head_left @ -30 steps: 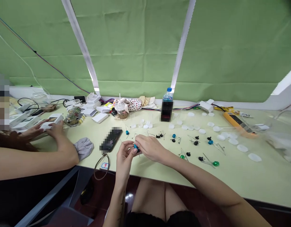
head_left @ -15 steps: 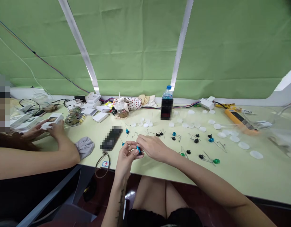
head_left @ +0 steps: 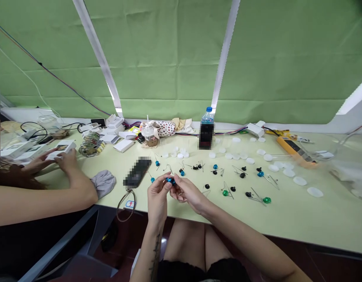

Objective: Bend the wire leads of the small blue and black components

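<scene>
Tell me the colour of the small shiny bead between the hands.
The small shiny bead is glossy blue, best seen in the head view.

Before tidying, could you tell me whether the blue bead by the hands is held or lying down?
Held: the blue bead sits between the left hand and right hand, above the table.

Between the fingers [head_left: 159,187], the blue bead [head_left: 170,180] is partly covered; its fine detail is too small to tell. Left of the fingers, the dark slab [head_left: 136,172] is pixelated. Beyond the fingers, the plastic water bottle [head_left: 206,136] is pixelated below its neck
</scene>
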The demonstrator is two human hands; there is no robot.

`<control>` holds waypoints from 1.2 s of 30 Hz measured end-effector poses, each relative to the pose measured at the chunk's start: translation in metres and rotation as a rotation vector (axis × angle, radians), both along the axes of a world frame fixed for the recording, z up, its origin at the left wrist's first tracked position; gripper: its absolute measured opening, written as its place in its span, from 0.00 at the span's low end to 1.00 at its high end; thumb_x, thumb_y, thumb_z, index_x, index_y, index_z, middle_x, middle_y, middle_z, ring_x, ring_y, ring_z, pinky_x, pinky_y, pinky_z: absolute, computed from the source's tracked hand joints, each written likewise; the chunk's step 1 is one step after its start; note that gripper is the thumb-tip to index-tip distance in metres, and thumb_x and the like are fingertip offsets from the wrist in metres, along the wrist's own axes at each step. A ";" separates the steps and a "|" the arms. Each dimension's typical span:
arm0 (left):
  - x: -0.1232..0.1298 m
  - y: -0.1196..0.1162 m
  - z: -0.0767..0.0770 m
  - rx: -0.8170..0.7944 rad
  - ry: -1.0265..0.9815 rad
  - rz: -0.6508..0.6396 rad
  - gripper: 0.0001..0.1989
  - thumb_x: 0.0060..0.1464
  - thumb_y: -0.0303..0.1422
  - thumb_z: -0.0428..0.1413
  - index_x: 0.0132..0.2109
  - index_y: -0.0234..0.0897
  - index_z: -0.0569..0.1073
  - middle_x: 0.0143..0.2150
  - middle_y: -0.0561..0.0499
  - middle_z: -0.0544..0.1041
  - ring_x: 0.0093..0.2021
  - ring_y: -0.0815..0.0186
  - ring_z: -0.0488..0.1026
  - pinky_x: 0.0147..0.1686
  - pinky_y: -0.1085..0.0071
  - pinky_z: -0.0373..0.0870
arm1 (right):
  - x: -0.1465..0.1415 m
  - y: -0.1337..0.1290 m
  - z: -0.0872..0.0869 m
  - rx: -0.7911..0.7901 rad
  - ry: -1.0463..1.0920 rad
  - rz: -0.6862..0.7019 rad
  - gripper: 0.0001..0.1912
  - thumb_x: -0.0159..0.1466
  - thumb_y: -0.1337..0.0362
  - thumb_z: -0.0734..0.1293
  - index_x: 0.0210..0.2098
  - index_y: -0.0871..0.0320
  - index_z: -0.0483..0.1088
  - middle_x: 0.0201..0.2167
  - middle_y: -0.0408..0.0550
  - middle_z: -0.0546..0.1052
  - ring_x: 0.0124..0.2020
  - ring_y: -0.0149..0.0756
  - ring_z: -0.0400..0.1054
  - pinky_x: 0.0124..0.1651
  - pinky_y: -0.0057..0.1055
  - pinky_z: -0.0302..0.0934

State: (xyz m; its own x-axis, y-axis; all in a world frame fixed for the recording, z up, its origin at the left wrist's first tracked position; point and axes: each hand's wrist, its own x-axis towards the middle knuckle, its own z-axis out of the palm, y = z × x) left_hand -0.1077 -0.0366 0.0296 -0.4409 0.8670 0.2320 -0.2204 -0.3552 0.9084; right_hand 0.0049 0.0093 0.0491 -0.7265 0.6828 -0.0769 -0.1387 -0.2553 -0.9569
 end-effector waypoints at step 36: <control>0.011 -0.015 0.018 -0.049 0.346 0.244 0.06 0.51 0.32 0.60 0.38 0.37 0.76 0.35 0.50 0.77 0.37 0.65 0.73 0.40 0.71 0.68 | 0.026 -0.012 0.000 0.056 0.170 -0.111 0.20 0.57 0.50 0.71 0.40 0.55 0.64 0.36 0.43 0.70 0.33 0.29 0.65 0.36 0.28 0.59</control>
State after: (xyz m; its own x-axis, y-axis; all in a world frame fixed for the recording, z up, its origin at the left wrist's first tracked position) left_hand -0.0971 -0.0518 0.0474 -0.5381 0.7604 0.3637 0.1855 -0.3141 0.9311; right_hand 0.0312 -0.0024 0.0492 -0.6460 0.7590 0.0810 -0.3240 -0.1765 -0.9295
